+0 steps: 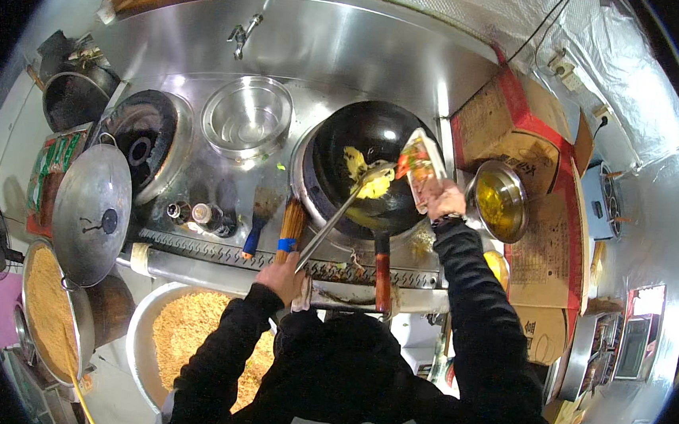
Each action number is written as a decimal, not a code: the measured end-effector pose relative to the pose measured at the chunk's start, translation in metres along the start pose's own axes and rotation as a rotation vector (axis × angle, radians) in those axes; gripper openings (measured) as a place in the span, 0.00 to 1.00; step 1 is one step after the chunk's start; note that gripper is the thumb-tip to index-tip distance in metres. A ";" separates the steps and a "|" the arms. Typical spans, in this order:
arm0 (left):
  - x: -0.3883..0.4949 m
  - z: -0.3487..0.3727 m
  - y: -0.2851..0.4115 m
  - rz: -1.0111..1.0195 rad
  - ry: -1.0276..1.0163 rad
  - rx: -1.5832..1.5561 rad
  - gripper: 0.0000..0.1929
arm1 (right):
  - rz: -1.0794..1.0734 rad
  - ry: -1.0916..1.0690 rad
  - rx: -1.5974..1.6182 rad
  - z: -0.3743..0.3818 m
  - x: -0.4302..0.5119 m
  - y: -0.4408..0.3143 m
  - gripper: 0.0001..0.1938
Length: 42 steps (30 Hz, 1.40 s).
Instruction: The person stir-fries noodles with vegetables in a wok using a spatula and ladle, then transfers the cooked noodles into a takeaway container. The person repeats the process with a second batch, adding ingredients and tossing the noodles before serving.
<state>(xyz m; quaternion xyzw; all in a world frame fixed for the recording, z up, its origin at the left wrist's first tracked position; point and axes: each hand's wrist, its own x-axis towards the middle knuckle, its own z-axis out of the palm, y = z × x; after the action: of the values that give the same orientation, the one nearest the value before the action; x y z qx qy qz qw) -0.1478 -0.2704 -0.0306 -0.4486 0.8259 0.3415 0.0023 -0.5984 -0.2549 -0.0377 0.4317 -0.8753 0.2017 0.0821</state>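
My left hand (279,280) grips the long metal handle of a ladle (339,215), whose bowl rests among yellow pieces of what looks like scrambled egg (373,188) in a black wok (347,117). With my right hand (445,199) I hold a white tray (434,150) tilted over the wok's right side. Red, green and pale cut food (419,169) lies in the tray, its reddish part at the wok-side edge. The wok's wooden handle (382,281) points towards me. Beside my left hand a bamboo wok brush (293,223) lies on the stove.
A steel basin (246,118) stands behind the counter's middle, beneath a tap (244,36). Left are bottles (207,216), a blue-handled scraper (254,235) and a large lid (91,216). Yellow liquid fills a bowl (500,201) by cardboard boxes (544,228). A tub of brownish grains (141,340) stands front left.
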 end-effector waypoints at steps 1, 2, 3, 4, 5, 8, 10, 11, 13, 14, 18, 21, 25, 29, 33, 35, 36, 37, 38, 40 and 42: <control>-0.011 -0.007 -0.005 0.011 0.016 0.018 0.27 | -0.006 -0.132 -0.081 -0.013 0.000 -0.037 0.17; -0.026 0.009 -0.018 0.051 0.164 -0.016 0.28 | -0.048 -0.189 -0.120 -0.035 -0.006 -0.084 0.18; -0.036 0.006 -0.004 -0.046 0.115 -0.025 0.27 | -0.065 -0.240 -0.176 -0.056 -0.012 -0.103 0.19; -0.048 0.012 -0.003 -0.018 0.179 -0.090 0.26 | -0.194 -0.160 -0.189 -0.049 -0.011 -0.098 0.19; -0.058 0.016 -0.003 0.009 0.242 -0.154 0.25 | -0.169 -0.174 -0.201 -0.045 -0.011 -0.091 0.21; -0.080 -0.002 0.002 -0.021 0.188 -0.195 0.25 | -0.317 -0.017 -0.252 -0.060 -0.010 -0.098 0.17; -0.090 -0.008 0.004 0.018 0.232 -0.135 0.26 | -0.336 0.112 -0.194 -0.065 -0.008 -0.102 0.15; -0.091 -0.007 0.002 0.038 0.233 -0.096 0.27 | -0.316 0.141 -0.202 -0.065 -0.012 -0.105 0.14; -0.088 -0.010 -0.002 0.098 0.222 -0.011 0.29 | -0.492 0.011 -0.420 -0.043 -0.018 -0.097 0.13; -0.082 -0.014 -0.009 0.098 0.173 0.096 0.33 | -0.554 -0.010 -0.477 -0.041 -0.022 -0.093 0.14; -0.032 -0.030 -0.017 0.091 0.073 0.178 0.36 | -0.093 -0.114 -0.073 -0.085 -0.013 -0.090 0.16; 0.012 -0.006 -0.001 0.019 0.085 0.202 0.37 | 0.047 0.160 0.178 -0.087 -0.025 -0.072 0.10; 0.012 -0.025 0.007 0.168 0.067 0.437 0.36 | 0.529 -0.038 0.872 -0.115 -0.114 -0.002 0.17; 0.011 -0.047 -0.021 0.146 -0.028 0.679 0.33 | 0.860 -0.054 1.129 -0.205 -0.272 0.016 0.08; 0.038 -0.062 -0.008 0.214 0.031 0.579 0.31 | 1.187 -0.019 1.030 -0.227 -0.428 0.031 0.10; 0.051 -0.042 0.000 0.186 0.113 0.501 0.31 | 1.441 0.085 1.106 -0.227 -0.482 0.028 0.16; 0.055 -0.030 -0.002 0.174 0.083 0.500 0.31 | 1.557 0.200 1.177 -0.222 -0.517 0.032 0.17; 0.058 -0.023 -0.009 0.151 0.067 0.502 0.31 | 1.655 0.309 1.257 -0.217 -0.547 0.035 0.18; 0.049 -0.036 0.008 0.062 -0.019 0.555 0.30 | 1.754 0.376 1.154 -0.223 -0.559 0.028 0.19; 0.041 -0.051 -0.018 0.223 -0.003 0.607 0.31 | 1.818 0.639 1.189 -0.212 -0.617 0.041 0.19; 0.037 -0.074 -0.010 -0.006 -0.132 0.723 0.25 | 1.822 0.795 1.159 -0.205 -0.645 0.060 0.16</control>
<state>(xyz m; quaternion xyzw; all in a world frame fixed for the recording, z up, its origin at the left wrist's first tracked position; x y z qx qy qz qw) -0.1399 -0.3434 0.0091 -0.3983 0.8900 0.0557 0.2149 -0.2560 0.3308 -0.0742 -0.4825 -0.5506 0.6803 -0.0346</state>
